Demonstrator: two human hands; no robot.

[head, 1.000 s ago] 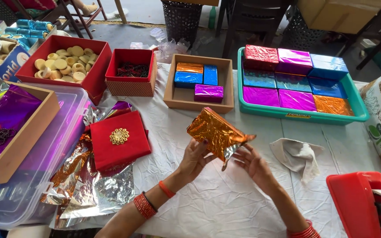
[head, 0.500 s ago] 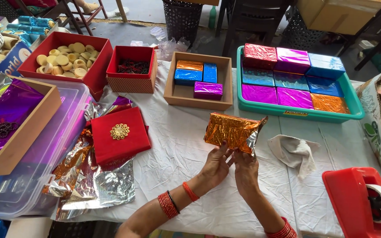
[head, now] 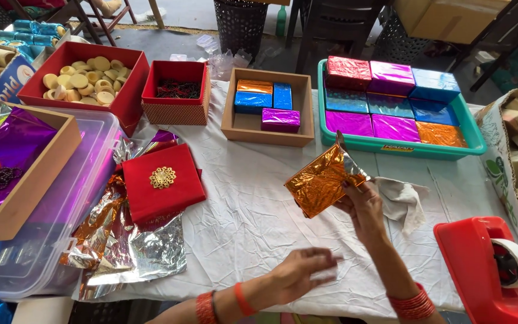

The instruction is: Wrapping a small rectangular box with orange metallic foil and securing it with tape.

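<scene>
My right hand [head: 364, 204] holds up a block wrapped in shiny orange foil [head: 322, 182] above the white cloth, with a loose silver flap at its top right. My left hand [head: 307, 273] has come off the block and hovers low near the table's front edge, blurred, fingers spread and holding nothing. Red bangles sit on both wrists. Behind the orange block stands a teal tray [head: 472, 146] packed with foil-wrapped blocks in red, pink, blue and orange. A wooden box [head: 244, 129] in the middle holds three wrapped blocks.
A red tape dispenser [head: 487, 270] sits at the front right. A crumpled cloth [head: 403, 201] lies beside my right hand. A red lid with a gold ornament [head: 162, 183] rests on loose foil sheets [head: 133, 252]. Red boxes, a clear bin and a purple-foil box stand left.
Both hands held the orange block before. My left hand has let go and dropped toward the front edge, while my right hand turned the block and lifted it further right.
</scene>
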